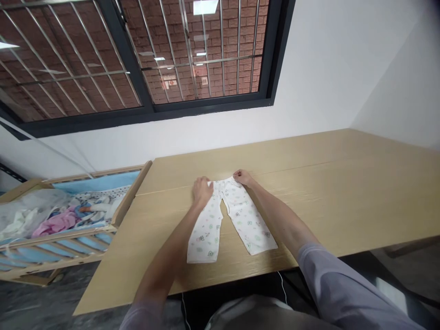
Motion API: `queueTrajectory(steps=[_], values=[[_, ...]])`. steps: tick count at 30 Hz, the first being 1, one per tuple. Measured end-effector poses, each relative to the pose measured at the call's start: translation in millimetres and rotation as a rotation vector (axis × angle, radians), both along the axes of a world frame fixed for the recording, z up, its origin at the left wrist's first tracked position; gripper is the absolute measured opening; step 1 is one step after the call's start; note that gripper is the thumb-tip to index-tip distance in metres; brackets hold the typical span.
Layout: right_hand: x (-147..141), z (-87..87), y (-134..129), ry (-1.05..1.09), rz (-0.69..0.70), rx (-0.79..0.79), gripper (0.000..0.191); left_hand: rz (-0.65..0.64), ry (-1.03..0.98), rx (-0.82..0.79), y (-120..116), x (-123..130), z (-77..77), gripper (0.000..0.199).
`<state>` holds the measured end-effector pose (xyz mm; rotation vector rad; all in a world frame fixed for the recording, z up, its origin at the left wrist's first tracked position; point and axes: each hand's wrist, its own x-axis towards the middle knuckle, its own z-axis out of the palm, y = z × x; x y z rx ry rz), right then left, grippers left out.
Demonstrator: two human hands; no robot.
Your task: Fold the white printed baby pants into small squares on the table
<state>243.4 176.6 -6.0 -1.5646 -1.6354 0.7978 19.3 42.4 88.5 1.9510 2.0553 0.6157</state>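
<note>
A pair of small white pants (247, 220) with a green and pink print lies flat on the wooden table, its legs spread toward me. My left hand (202, 191) is at the left corner of the waistband, fingers closed on its edge. At the right corner of the waistband, my right hand (242, 177) pinches the cloth between thumb and fingers.
The wide light wood table (330, 197) runs to the wall. At the left stands a wooden crib (132, 197) with blue lining, holding a pink cloth (57, 222) and other clothes. A barred window is above. Two white cables hang by the table's front edge.
</note>
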Motion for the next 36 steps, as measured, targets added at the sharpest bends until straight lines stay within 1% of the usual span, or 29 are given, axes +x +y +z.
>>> queueTrajectory(steps=[1,3,5,6,7,8,10,12,14,16,18,23,25,28,30,32,34,36], values=[[2.4,-0.7,0.1,0.025,0.014,-0.009,0.02,-0.077,0.001,-0.024,-18.5,12.5,-0.8,0.031],[6.0,-1.3,0.7,0.055,0.034,-0.024,0.018,-0.226,0.005,-0.101,-61.3,40.4,-8.4,0.033],[7.7,-1.4,1.7,0.076,0.041,-0.033,0.017,-0.37,0.012,-0.161,-105.3,68.7,-22.1,0.036],[8.0,-1.5,2.1,0.083,0.039,-0.036,0.017,-0.495,0.043,-0.164,-124.9,81.8,-30.2,0.04],[8.0,-1.6,2.4,0.087,0.036,-0.039,0.018,-0.559,0.062,-0.158,-141.7,93.6,-38.4,0.043],[7.8,-1.9,2.5,0.089,0.032,-0.04,0.018,-0.584,0.08,-0.153,-155.2,103.9,-46.5,0.046],[7.4,-2.9,2.7,0.091,0.023,-0.04,0.019,-0.612,0.12,-0.123,-172.0,119.7,-60.9,0.05],[7.0,-4.4,2.8,0.091,0.017,-0.036,0.02,-0.618,0.156,-0.076,-178.2,129.7,-72.1,0.048],[6.7,-6.2,3.2,0.09,0.009,-0.032,0.022,-0.627,0.181,-0.027,-178.8,135.8,-80.0,0.042],[6.2,-7.8,3.8,0.091,0.002,-0.03,0.023,-0.633,0.198,0.014,-177.5,139.5,-85.2,0.036],[5.4,-8.8,4.2,0.09,-0.005,-0.027,0.023,-0.645,0.225,0.047,-176.3,142.1,-88.6,0.035],[3.1,-7.7,3.0,0.084,-0.018,-0.02,0.02,-0.757,0.297,0.125,-176.2,142.2,-91.0,0.031],[2.5,-6.6,1.7,0.08,-0.023,-0.017,0.018,-0.774,0.297,0.154,-177.1,139.6,-89.4,0.029],[1.5,-4.9,-0.4,0.073,-0.031,-0.013,0.016,-0.777,0.267,0.138,-178.5,134.9,-84.2,0.026],[0.5,-3.3,-1.4,0.068,-0.032,-0.014,0.017,-0.743,0.203,0.102,-179.8,131.4,-79.5,0.022],[-1.2,-0.2,-1.8,0.06,-0.033,-0.019,0.017,-0.687,0.067,0.063,-182.5,126.9,-74.3,0.016],[-3.4,5.3,-1.6,0.047,-0.034,-0.032,0.017,-0.601,-0.166,0.021,-187.3,121.5,-69.4,0.018],[-6.3,13.7,-0.9,0.029,-0.038,-0.048,0.015,-0.495,-0.455,-0.013,-193.6,115.6,-65.2,0.021]])
